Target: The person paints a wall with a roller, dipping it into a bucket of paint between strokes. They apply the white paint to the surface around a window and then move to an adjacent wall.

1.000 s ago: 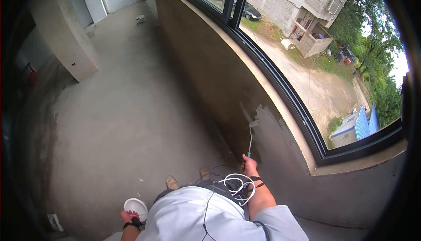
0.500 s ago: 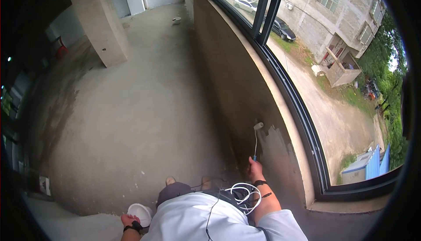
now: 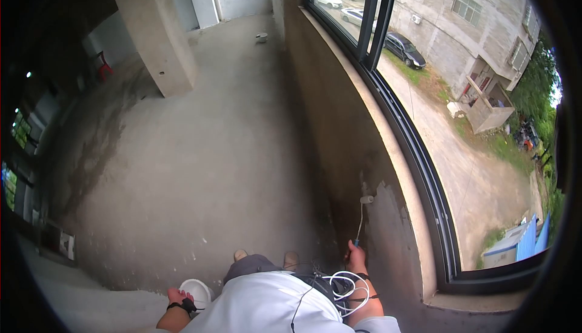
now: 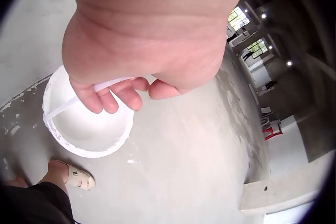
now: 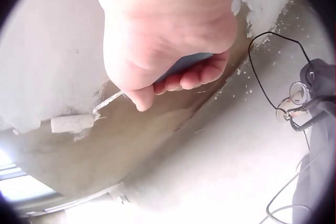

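Note:
My right hand (image 3: 356, 257) grips the blue-grey handle (image 5: 186, 64) of a paint roller, its fingers curled round it. The white roller head (image 5: 72, 123) lies against the brown wall, beside a pale coated patch (image 3: 388, 208) in the head view. Down at my left side, my left hand (image 3: 180, 299) holds a white bucket (image 3: 197, 287) by its strap handle (image 4: 63, 109). In the left wrist view the fingers curl round that strap, above the open bucket, which has white material inside and smears on its rim.
A long dark-framed window (image 3: 424, 169) with a pale sill runs above the wall on my right. A concrete pillar (image 3: 151, 36) stands ahead on the left. A small white container (image 3: 261, 37) sits far along the floor. Coiled white cable (image 3: 351, 290) hangs at my waist.
The head view has swung, shifting the room rightward in it. The roller has run farther along the wall and then back nearer to me, leaving a streak. The left hand still holds the bucket.

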The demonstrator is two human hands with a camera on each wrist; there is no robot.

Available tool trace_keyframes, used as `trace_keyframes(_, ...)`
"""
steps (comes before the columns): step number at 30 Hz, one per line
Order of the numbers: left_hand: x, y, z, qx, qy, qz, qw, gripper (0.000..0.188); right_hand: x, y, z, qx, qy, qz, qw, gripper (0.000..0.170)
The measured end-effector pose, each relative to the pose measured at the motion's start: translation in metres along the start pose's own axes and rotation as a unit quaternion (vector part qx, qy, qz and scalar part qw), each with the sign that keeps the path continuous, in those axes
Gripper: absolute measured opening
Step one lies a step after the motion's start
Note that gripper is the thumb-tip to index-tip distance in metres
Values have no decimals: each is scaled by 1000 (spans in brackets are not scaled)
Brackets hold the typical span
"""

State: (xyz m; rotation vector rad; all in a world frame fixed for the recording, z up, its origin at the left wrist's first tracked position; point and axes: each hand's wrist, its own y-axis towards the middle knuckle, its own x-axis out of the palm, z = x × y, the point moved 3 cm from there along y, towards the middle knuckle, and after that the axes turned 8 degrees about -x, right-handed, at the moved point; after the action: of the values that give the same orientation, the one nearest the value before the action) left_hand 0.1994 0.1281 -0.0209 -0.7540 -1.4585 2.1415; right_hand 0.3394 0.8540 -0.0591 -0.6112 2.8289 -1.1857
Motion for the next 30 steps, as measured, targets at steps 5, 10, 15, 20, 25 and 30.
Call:
trace_keyframes(5,48,-8,14,23,32,-34,999,29,-36,-19,11,3,-4,-1,1000,27)
trace_keyframes(10,100,-1,39,22,82,-42,996,28,-69,-39,26,23,-17,-15,999,29)
trace_keyframes(15,151,5,61,42,124,-82,988,28,-90,-62,40,25,-31,-1,999,29)
trace_keyframes(20,200,4,76,50,146,-111,982,34,-95,-77,45,39,-42,27,998,28)
trace_keyframes(25,243,19,81,45,183,-133,973,44,-108,-95,51,39,-37,24,998,28)
trace_keyframes(30,266,22,84,33,215,-143,965,60,-130,-123,35,36,-124,67,989,27)
